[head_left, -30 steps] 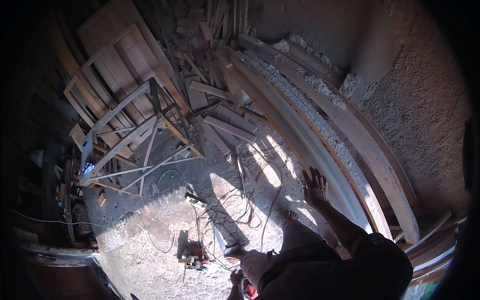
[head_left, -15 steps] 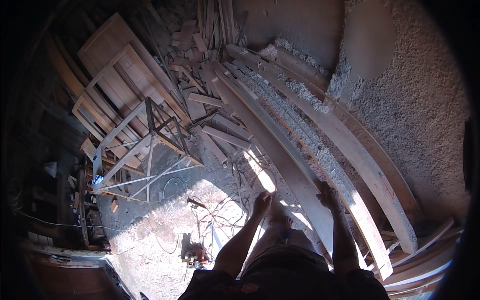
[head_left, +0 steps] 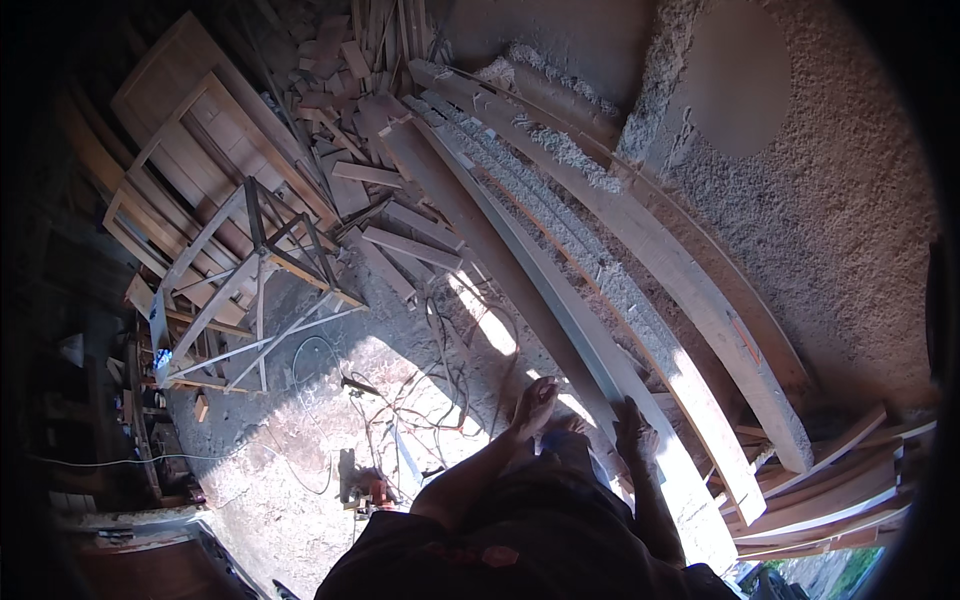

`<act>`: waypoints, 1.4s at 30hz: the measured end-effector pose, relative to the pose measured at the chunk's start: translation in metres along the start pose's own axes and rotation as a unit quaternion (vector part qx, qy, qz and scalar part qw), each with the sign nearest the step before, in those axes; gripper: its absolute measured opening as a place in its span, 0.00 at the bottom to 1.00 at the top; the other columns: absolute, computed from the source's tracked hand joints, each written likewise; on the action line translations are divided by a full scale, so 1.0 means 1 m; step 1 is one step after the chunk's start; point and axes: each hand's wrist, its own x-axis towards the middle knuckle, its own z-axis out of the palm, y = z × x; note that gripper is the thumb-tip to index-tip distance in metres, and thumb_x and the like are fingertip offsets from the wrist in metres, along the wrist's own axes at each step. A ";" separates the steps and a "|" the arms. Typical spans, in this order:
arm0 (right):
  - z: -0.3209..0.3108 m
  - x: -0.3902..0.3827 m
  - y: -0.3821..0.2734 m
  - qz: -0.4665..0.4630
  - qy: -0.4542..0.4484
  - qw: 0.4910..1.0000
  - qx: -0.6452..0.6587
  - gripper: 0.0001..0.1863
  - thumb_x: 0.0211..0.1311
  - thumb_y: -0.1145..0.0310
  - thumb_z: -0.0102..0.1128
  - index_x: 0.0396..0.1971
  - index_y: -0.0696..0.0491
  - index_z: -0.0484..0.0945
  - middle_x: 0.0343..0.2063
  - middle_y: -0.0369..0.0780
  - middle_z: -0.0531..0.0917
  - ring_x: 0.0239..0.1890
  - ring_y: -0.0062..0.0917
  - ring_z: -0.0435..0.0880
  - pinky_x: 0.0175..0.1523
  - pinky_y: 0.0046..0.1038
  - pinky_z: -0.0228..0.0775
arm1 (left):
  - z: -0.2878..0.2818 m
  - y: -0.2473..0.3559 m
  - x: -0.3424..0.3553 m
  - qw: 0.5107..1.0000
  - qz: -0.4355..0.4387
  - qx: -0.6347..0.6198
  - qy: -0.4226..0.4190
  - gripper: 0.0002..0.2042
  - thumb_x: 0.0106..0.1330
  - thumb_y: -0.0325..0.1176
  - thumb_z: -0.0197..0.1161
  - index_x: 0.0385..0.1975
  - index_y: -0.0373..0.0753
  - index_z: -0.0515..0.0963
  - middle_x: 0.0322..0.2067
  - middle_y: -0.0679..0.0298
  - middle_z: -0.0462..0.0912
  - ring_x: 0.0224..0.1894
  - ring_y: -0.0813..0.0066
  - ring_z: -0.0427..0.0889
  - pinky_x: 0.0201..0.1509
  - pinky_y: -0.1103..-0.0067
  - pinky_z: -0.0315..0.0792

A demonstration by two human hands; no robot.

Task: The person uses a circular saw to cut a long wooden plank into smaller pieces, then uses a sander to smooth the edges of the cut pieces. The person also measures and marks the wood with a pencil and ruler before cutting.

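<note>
my shirt (head_left: 420,555): dark, reddish print (head_left: 499,556) on front
my sleeves (head_left: 408,520): short, dark
my trousers (head_left: 572,458): paler
my hands (head_left: 536,404): bare

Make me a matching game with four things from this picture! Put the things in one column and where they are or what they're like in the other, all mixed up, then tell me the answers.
Things:
1. right hand
2. left hand
3. slanted-bar wooden frame
4. red machine

Places and states:
A. on the sunlit floor
B. over on the left, by the wooden panels
C. against the long boards
D. bare, with nothing to be seen in it

Right pairs: 1-C, 2-D, 3-B, 4-A
</note>
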 end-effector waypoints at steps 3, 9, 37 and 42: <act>0.003 -0.020 -0.014 0.025 -0.049 0.996 -0.068 0.40 0.64 0.59 0.63 0.76 0.40 0.57 0.72 0.45 0.66 0.72 0.47 0.65 0.73 0.51 0.58 | 0.004 0.052 0.008 0.998 -0.057 -0.035 -0.006 0.22 0.75 0.43 0.58 0.59 0.32 0.73 0.52 0.50 0.82 0.58 0.64 0.81 0.61 0.72 0.75; -0.004 -0.051 0.001 -0.004 -0.108 0.992 -0.065 0.50 0.57 0.53 0.71 0.77 0.37 0.54 0.76 0.47 0.57 0.77 0.48 0.55 0.76 0.58 0.45 | 0.043 0.073 0.008 0.989 -0.024 0.123 0.082 0.46 0.72 0.51 0.61 0.76 0.32 0.41 0.76 0.38 0.43 0.78 0.44 0.47 0.79 0.58 0.49; -0.013 -0.094 0.168 0.124 0.031 0.983 -0.133 0.34 0.68 0.44 0.54 0.71 0.38 0.67 0.48 0.42 0.82 0.52 0.40 0.80 0.56 0.51 0.67 | 0.162 0.071 -0.040 0.927 0.082 0.208 0.303 0.56 0.54 0.37 0.74 0.79 0.41 0.41 0.77 0.42 0.42 0.79 0.41 0.38 0.80 0.58 0.46; -0.012 -0.097 0.168 0.108 0.044 0.984 -0.134 0.33 0.69 0.43 0.51 0.69 0.42 0.69 0.44 0.43 0.82 0.49 0.41 0.80 0.51 0.50 0.68 | 0.187 0.070 -0.064 0.925 0.068 0.174 0.329 0.52 0.56 0.35 0.72 0.78 0.41 0.45 0.76 0.41 0.46 0.79 0.42 0.42 0.80 0.59 0.47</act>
